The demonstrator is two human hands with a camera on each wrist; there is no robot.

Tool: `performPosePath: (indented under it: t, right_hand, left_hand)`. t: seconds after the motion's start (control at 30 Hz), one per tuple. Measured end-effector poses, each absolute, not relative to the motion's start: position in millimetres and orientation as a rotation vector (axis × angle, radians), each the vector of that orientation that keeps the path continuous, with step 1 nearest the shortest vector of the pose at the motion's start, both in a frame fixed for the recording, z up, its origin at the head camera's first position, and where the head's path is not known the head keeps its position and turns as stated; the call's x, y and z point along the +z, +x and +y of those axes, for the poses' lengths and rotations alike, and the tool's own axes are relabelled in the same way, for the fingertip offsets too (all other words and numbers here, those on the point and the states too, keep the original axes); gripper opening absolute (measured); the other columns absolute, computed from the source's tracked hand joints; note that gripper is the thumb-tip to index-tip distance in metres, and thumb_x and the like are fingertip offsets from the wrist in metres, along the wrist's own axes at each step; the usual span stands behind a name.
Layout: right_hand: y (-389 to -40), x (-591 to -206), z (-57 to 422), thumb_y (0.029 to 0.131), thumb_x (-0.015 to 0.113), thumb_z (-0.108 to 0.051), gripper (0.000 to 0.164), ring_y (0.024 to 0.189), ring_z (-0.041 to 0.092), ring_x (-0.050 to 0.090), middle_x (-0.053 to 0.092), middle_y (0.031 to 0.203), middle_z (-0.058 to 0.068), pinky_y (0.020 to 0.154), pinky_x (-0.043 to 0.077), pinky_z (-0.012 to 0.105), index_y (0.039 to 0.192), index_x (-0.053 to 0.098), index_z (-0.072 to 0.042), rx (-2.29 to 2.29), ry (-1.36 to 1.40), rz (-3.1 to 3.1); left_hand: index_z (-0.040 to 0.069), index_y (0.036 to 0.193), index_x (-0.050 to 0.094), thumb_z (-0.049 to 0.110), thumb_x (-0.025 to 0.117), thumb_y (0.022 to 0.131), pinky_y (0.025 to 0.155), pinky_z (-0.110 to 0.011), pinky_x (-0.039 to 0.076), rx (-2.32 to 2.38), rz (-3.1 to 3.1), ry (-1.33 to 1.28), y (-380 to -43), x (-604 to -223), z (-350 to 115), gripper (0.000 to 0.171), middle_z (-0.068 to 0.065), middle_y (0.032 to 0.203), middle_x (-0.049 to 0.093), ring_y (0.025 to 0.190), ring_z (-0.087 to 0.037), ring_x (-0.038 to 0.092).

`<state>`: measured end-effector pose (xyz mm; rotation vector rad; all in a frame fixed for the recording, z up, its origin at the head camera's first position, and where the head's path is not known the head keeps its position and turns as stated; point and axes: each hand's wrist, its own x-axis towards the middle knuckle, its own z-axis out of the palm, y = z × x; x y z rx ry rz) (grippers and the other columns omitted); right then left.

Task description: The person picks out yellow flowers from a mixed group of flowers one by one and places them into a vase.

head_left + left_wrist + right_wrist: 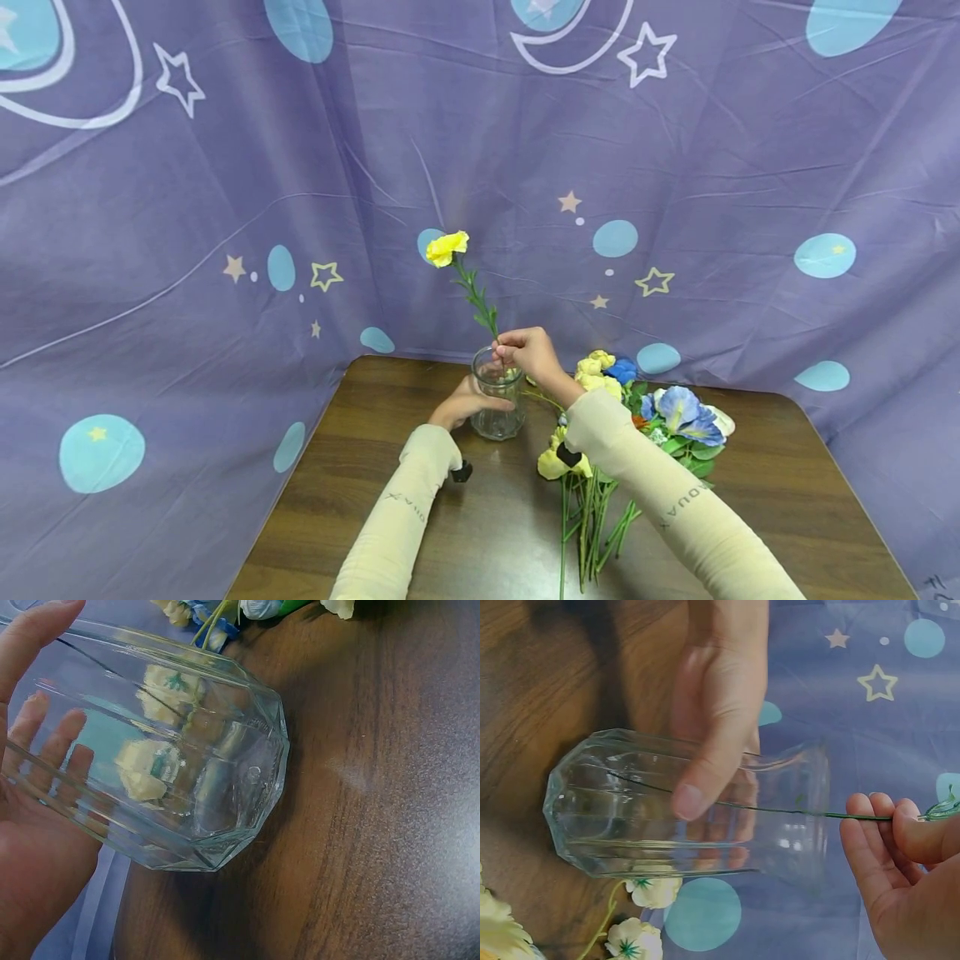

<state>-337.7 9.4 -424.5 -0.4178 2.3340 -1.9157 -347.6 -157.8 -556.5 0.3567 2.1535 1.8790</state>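
Observation:
A clear glass vase (pixel 497 425) with faceted sides stands on the table. My left hand (pixel 467 402) grips it around the middle, with the thumb on the near side and fingers behind the glass, as the left wrist view shows. Above the rim, my right hand (pixel 532 352) pinches the green stem of a yellow flower (pixel 447 249) between thumb and fingers. The bloom leans up and to the left. In the right wrist view the stem's lower part (pixel 769 811) runs through the mouth and down inside the vase (pixel 581 825), its tip above the base.
Right of the vase lies a pile of artificial flowers, with pale yellow blooms (pixel 598 379), a blue iris-like bloom (pixel 686 414) and long green stems (pixel 592 533) pointing toward the near edge. The wooden table (pixel 480 533) meets a purple patterned cloth (pixel 247 208) behind and at the sides.

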Motion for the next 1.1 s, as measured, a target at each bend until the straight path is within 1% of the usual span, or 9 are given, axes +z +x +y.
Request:
performPosePath:
  t: [0.1, 0.2, 0.33, 0.5, 0.67, 0.87, 1.1]
  right_hand:
    - [-336, -427, 8, 0.094, 0.064, 0.009, 0.016, 0.094, 0.047, 0.073, 0.074, 0.097, 0.031, 0.083, 0.062, 0.050, 0.106, 0.071, 0.017, -1.880, -0.415, 2.360]
    - [-335, -430, 8, 0.094, 0.064, 0.008, 0.016, 0.092, 0.046, 0.073, 0.075, 0.096, 0.030, 0.079, 0.064, 0.046, 0.106, 0.071, 0.016, -1.835, -0.433, 2.399]
    - [-335, -433, 8, 0.093, 0.064, 0.009, 0.017, 0.090, 0.045, 0.074, 0.075, 0.097, 0.030, 0.077, 0.064, 0.045, 0.107, 0.071, 0.017, -1.824, -0.454, 2.406]
    - [-336, -436, 8, 0.093, 0.065, 0.008, 0.014, 0.086, 0.042, 0.075, 0.075, 0.096, 0.030, 0.077, 0.064, 0.046, 0.103, 0.072, 0.016, -1.827, -0.458, 2.415]
    - [-336, -437, 8, 0.092, 0.067, 0.007, 0.012, 0.083, 0.038, 0.076, 0.076, 0.098, 0.027, 0.073, 0.065, 0.040, 0.100, 0.074, 0.013, -1.806, -0.441, 2.444]
    - [-335, -437, 8, 0.092, 0.067, 0.007, 0.012, 0.083, 0.039, 0.076, 0.076, 0.097, 0.027, 0.072, 0.065, 0.038, 0.099, 0.075, 0.013, -1.769, -0.449, 2.472]
    - [-335, -436, 9, 0.093, 0.067, 0.004, 0.013, 0.086, 0.040, 0.076, 0.076, 0.093, 0.026, 0.072, 0.065, 0.033, 0.100, 0.074, 0.013, -1.663, -0.514, 2.521]
  left_hand:
    - [0.014, 0.147, 0.051, 0.006, 0.087, 0.077, 0.114, -0.042, 0.045, 1.874, 2.166, 0.364, -349, -558, -157, 0.079, -0.009, 0.140, 0.064, 0.127, -0.025, 0.061]
    - [0.014, 0.146, 0.053, 0.007, 0.087, 0.077, 0.113, -0.040, 0.047, 1.868, 2.173, 0.366, -349, -558, -157, 0.077, -0.009, 0.138, 0.065, 0.125, -0.023, 0.062]
    - [0.013, 0.143, 0.056, 0.009, 0.087, 0.077, 0.112, -0.039, 0.047, 1.862, 2.176, 0.357, -348, -557, -157, 0.073, -0.009, 0.136, 0.067, 0.123, -0.022, 0.063]
    - [0.016, 0.144, 0.055, 0.011, 0.088, 0.077, 0.114, -0.041, 0.046, 1.846, 2.180, 0.359, -347, -555, -157, 0.075, -0.006, 0.140, 0.064, 0.128, -0.022, 0.060]
    - [0.020, 0.144, 0.055, 0.009, 0.088, 0.076, 0.116, -0.041, 0.044, 1.852, 2.172, 0.352, -347, -554, -157, 0.076, -0.002, 0.143, 0.062, 0.130, -0.022, 0.058]
    - [0.018, 0.145, 0.055, 0.008, 0.087, 0.077, 0.116, -0.041, 0.043, 1.860, 2.175, 0.364, -347, -554, -156, 0.076, -0.003, 0.143, 0.062, 0.130, -0.022, 0.058]
    - [0.015, 0.144, 0.056, 0.009, 0.087, 0.078, 0.116, -0.039, 0.044, 1.859, 2.174, 0.356, -346, -556, -157, 0.073, -0.005, 0.140, 0.064, 0.129, -0.021, 0.060]
